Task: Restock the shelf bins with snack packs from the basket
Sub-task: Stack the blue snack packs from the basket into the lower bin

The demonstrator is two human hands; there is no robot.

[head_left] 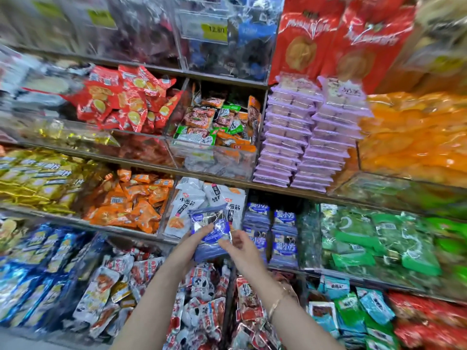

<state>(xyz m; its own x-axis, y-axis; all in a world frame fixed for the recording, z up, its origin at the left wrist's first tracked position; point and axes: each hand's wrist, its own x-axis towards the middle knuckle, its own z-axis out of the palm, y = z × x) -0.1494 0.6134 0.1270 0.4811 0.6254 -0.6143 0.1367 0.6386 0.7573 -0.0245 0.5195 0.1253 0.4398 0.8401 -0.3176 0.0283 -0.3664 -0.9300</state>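
Price tag (216, 30) reads 12.80. White packs (187, 205) are marked 小面筋. The blue snack packs (211, 228), glossy foil with blurred print, are held as a small stack before the white packs, just left of a bin of stacked blue packs (284, 246). The left hand (199, 239) grips the stack. The right hand (240, 245) touches its right edge; whether it is pinching cannot be told.
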